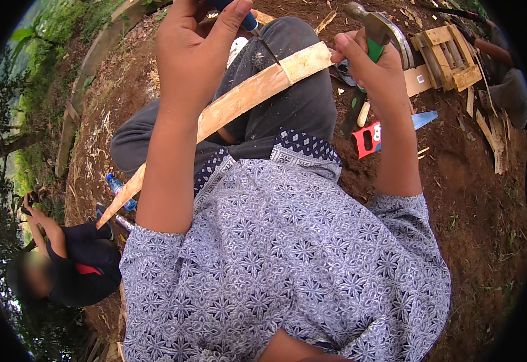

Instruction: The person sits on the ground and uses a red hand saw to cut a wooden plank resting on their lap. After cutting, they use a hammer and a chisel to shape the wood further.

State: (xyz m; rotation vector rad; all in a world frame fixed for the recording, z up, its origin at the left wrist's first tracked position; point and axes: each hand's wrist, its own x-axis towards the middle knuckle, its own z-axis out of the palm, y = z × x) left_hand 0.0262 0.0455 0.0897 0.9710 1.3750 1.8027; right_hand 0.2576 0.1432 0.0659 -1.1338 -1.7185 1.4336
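A long pale wooden strip (244, 96) lies slanted across my raised knee and runs down past my left forearm. My left hand (194, 51) is closed around a blue-handled tool (250, 23) with a thin dark shaft. Its tip meets the strip at a crosswise line; whether it is a screwdriver or a chisel I cannot tell. In my right hand (379, 73) is a claw hammer (377, 30), gripped by its green handle, the metal head above my fist. My right fingers are beside the strip's upper end, and I cannot tell whether they touch it.
On the brown soil to the right lie a red-handled saw (368, 140), wood scraps (494, 142) and a slatted wooden frame (447, 57). A plastic bottle (120, 190) is at the left. One person (76, 265) sits at lower left; another (507, 90) is at far right.
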